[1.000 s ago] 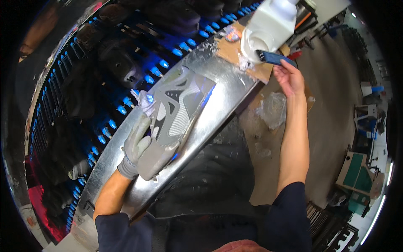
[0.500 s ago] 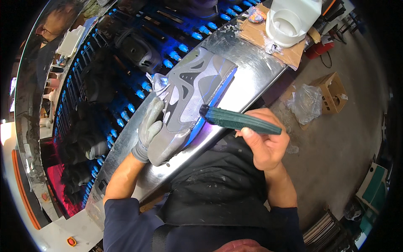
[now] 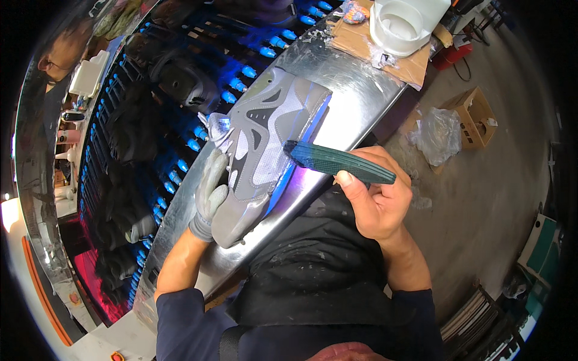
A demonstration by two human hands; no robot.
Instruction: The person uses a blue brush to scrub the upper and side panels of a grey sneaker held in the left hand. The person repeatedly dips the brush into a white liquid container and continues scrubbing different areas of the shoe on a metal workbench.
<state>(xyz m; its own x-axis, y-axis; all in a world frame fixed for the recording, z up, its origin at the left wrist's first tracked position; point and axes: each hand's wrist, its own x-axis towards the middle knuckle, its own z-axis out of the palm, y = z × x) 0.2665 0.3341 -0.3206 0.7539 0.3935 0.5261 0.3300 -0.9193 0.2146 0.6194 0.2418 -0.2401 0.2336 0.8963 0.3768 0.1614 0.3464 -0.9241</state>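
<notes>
A grey sneaker upper (image 3: 262, 126) lies on its side along the metal ledge, its toe toward me and its heel at the far right. Blue shows along its lower edge. My left hand (image 3: 211, 188), in a pale grey glove, is closed on the shoe's lace side near the toe. In my bare right hand (image 3: 383, 201) is a dark green-handled brush (image 3: 343, 163), pinched between thumb and fingers. Its dark head reaches over the shoe's side just above the blue edge; whether it touches cannot be made out.
Left of the ledge (image 3: 361, 120) runs a conveyor with blue-tipped pegs (image 3: 248, 71) and dark shoes (image 3: 186, 84). A white container (image 3: 400, 27) stands on cardboard (image 3: 352, 45) at the ledge's far end. On the floor at right are a carton (image 3: 478, 117) and a plastic bag (image 3: 438, 135).
The whole view has shifted slightly. The brush head sits a little nearer the heel along the shoe's side. Both hands keep their holds.
</notes>
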